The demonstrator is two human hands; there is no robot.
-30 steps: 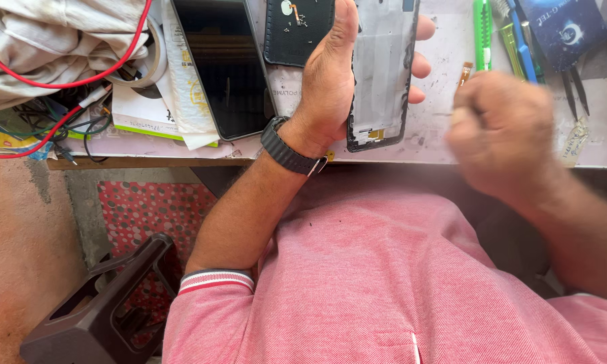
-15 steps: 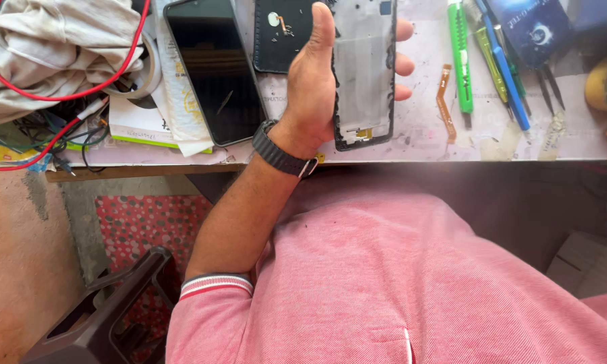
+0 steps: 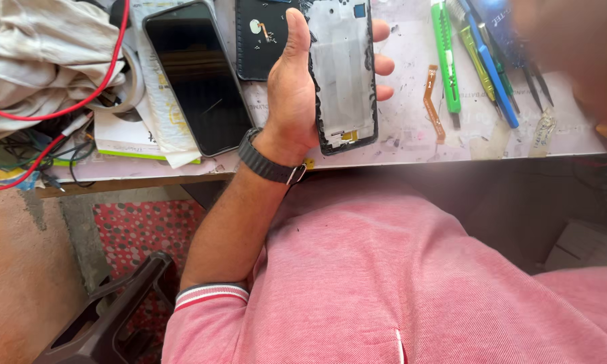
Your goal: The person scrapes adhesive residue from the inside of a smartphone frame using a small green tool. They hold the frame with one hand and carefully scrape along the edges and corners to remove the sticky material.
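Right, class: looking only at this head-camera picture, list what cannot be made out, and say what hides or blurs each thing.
- Right hand: head view, a blur at the right edge; what it holds cannot be told.
- Phone frame: its left side is covered by the left hand, its top cut by the edge.
- Black back cover: partly behind the thumb, top cut off.
- Tweezers: upper ends under the blur.

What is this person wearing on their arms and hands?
Both hands are bare, with no gloves. The left hand has a dark grey wristwatch strap with a metal buckle at the wrist. The left arm is bare up to a short pink sleeve with a striped cuff. The right hand is only a blur at the frame's edge.
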